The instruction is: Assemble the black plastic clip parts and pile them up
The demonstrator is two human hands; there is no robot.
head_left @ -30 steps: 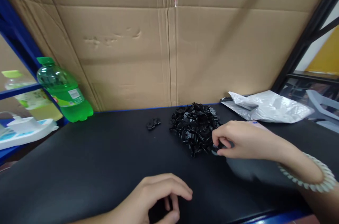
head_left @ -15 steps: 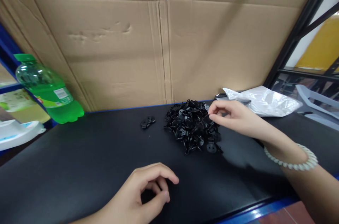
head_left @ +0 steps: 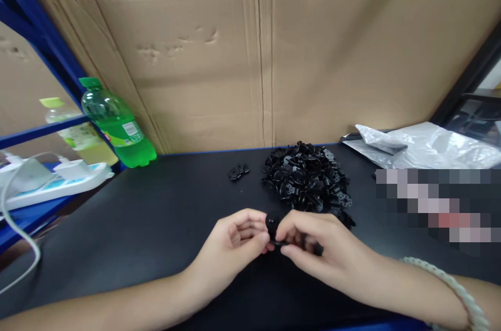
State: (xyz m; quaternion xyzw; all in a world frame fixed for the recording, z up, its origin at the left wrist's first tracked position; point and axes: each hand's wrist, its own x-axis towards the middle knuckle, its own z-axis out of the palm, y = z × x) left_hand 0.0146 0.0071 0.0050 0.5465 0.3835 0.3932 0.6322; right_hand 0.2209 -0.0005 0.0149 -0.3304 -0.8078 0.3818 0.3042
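Both hands meet in front of me around a small black plastic clip-like part [head_left: 272, 222]. My left hand [head_left: 238, 242] pinches its left side between thumb and fingers. On its other side, my right hand [head_left: 321, 239] grips it with thumb and forefinger. Fingers cover much of the part, so its full shape is hidden. Just beyond my right hand lies a heap of similar black plastic parts [head_left: 305, 174], some with round, holed discs. A few more black parts [head_left: 238, 171] lie apart, left of the heap.
A crumpled whitish plastic bag [head_left: 426, 143] lies at the back right. On the left stand a green bottle [head_left: 121, 127], a yellowish bottle [head_left: 84, 135] and a white power strip [head_left: 62, 185] with cords. Cardboard [head_left: 195, 70] walls the back of the black tabletop [head_left: 136, 226].
My right hand has come from the heap down to my left hand, and both now hold a black part. My left hand has closed. The view has swung left.
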